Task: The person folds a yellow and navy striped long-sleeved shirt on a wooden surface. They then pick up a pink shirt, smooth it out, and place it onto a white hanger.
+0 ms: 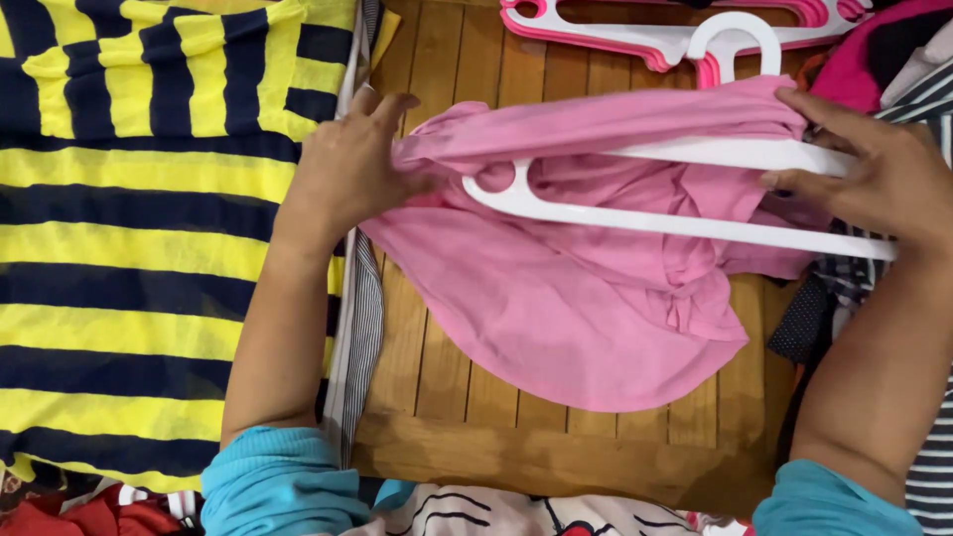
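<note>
A: What lies nearest you?

B: Your two forearms in rolled blue sleeves point(283, 481), reaching out over a slatted wooden table point(437, 397). A white printed cloth point(516, 516) sits at its near edge.

A: And what do your hands have?

B: Your left hand point(347, 169) is pinched shut on the bunched left end of a pink garment point(586, 318), fingers pressing the fabric where it wraps the hanger's end. Your right hand point(884, 174) is clamped on the right end of the white hanger point(655, 220), thumb under, fingers over the cloth. The hands are well apart, one at each end, which keeps the hanger level, it seems.

A: Where is the garment itself?

B: In the middle of the table, its top gathered along the hanger's upper bar, the rest spread loose on the slats towards you. You hold it low, so the table bears its weight.

A: What is around?

B: To your left, a yellow and navy striped cloth point(129, 238) spreads wide. To your right, a heap of dark and striped clothes point(844, 298). Farthest off, pink hangers point(635, 35) lie at the table's far edge.
</note>
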